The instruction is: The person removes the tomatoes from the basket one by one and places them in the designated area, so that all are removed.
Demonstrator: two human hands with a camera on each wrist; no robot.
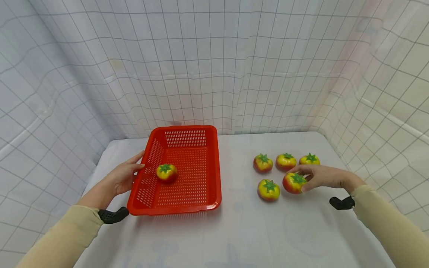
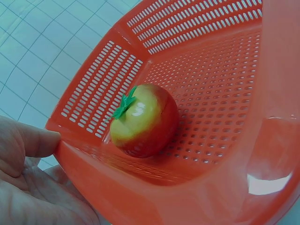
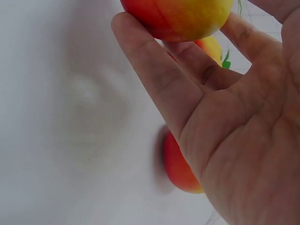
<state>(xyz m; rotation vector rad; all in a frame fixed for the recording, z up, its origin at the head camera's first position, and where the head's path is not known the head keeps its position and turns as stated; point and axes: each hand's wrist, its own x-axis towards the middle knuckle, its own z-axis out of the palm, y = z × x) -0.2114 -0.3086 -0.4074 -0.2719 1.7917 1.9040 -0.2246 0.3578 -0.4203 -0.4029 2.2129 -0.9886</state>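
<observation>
At the left, a red plastic basket (image 1: 214, 167) with slotted walls holds one tomato-like fruit (image 1: 166, 173), red and yellow with a green star-shaped leaf top. My left hand (image 1: 124, 178) grips the basket's left rim; the left wrist view shows the thumb on the rim (image 2: 89, 173). On the right side, my right hand (image 1: 318, 176) holds another such fruit (image 1: 294, 182) between thumb and fingers. In the right wrist view this fruit (image 3: 183, 18) sits at the fingertips, cut off by the top edge.
Near the right hand, several like fruits lie on the white-covered table (image 1: 241, 230): one fruit (image 1: 268, 190) left of the held one, others (image 1: 263, 163) in a row behind. White grid-patterned curtains (image 1: 201, 74) enclose the table's back and sides.
</observation>
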